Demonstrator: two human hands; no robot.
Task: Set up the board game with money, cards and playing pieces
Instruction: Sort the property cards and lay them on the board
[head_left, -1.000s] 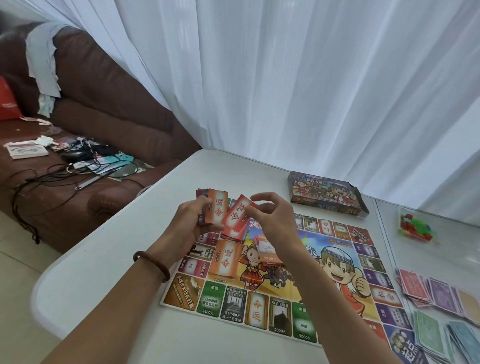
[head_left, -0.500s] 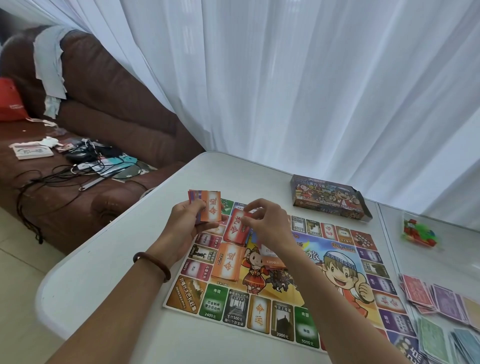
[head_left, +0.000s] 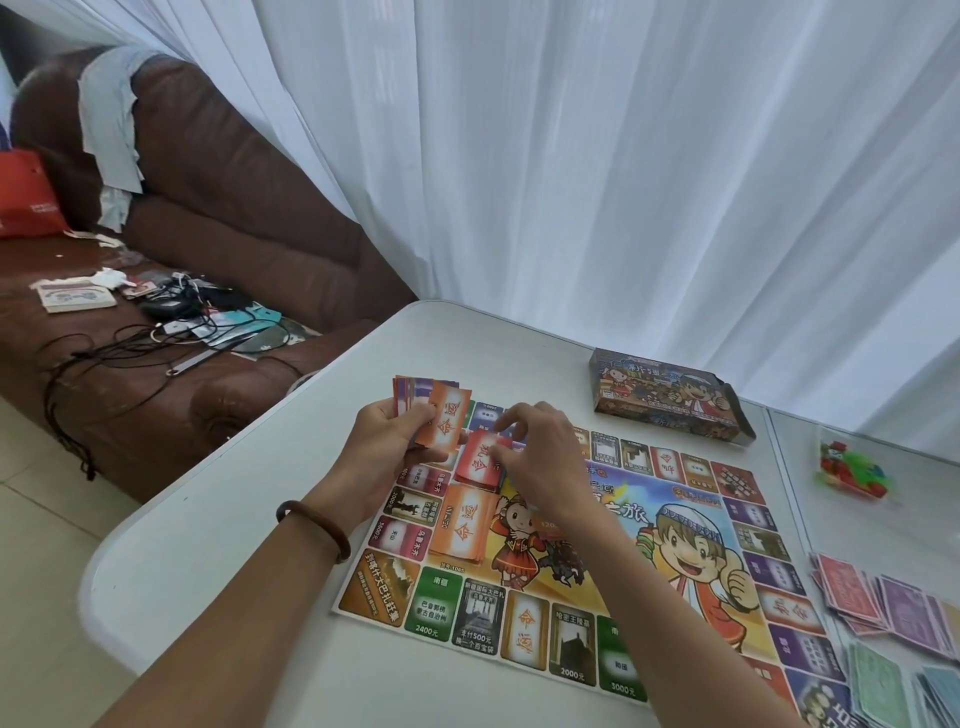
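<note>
From my remote seat I see the left hand (head_left: 395, 441) curled round a stack of cards (head_left: 434, 415), held just above the far left corner of the board (head_left: 691, 551), an orange card facing me on top. The right hand (head_left: 540, 457) is beside it, lower, with its fingers bent and their tips pinching a red card (head_left: 480, 460) that lies on a small red pile on the board. Just nearer to me an orange pile (head_left: 462, 525) sits face down on the board's picture area. The board lies flat on the white surface (head_left: 234, 519). The game box (head_left: 670, 400) rests beyond its far edge, near the curtain (head_left: 623, 156). To the right, a clear bag of playing pieces (head_left: 852, 470) lies apart from the board, and pink, purple and green notes (head_left: 883, 608) are spread at the near right. A brown bracelet (head_left: 311, 527) circles the left wrist, and a brown sofa (head_left: 234, 208) stands to the left.
</note>
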